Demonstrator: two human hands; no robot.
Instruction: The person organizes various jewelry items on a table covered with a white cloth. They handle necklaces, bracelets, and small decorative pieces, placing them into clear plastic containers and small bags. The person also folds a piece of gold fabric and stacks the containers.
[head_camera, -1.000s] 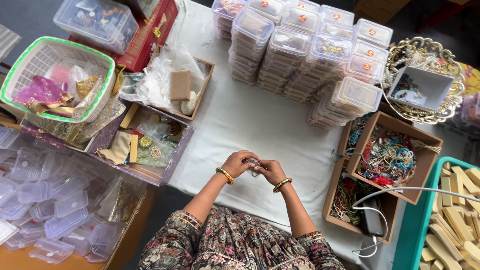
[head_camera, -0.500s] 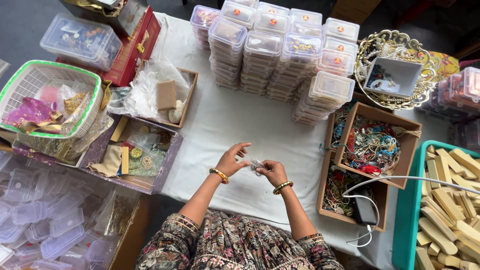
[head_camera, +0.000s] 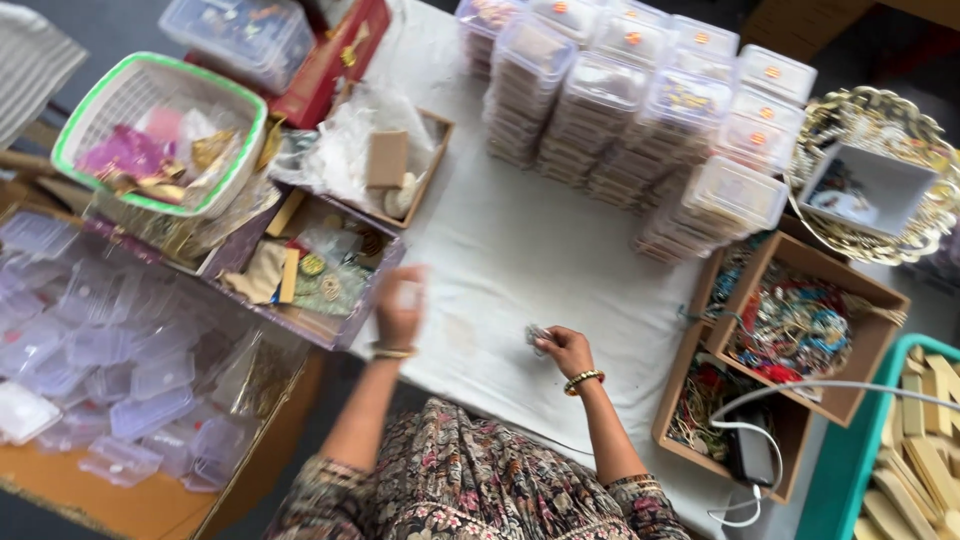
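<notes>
My right hand (head_camera: 563, 349) rests on the white table cover (head_camera: 520, 240) and pinches a small silvery piece of jewellery (head_camera: 537, 336). My left hand (head_camera: 400, 305) is blurred with motion; it hovers at the edge of a shallow purple-rimmed tray (head_camera: 345, 330) that holds cards and small packets. Whether it holds anything I cannot tell. Both wrists wear gold bangles.
Stacks of clear lidded boxes (head_camera: 640, 110) stand at the back. Cardboard boxes of colourful jewellery (head_camera: 800, 320) sit to the right, beside a teal crate (head_camera: 850, 450). A green-rimmed basket (head_camera: 150, 130) and a heap of empty clear boxes (head_camera: 110, 350) lie to the left. A gold tray (head_camera: 900, 240) is far right.
My hands were together over the small piece at the table's middle. The left hand has pulled away to the left toward the tray; the right keeps the piece.
</notes>
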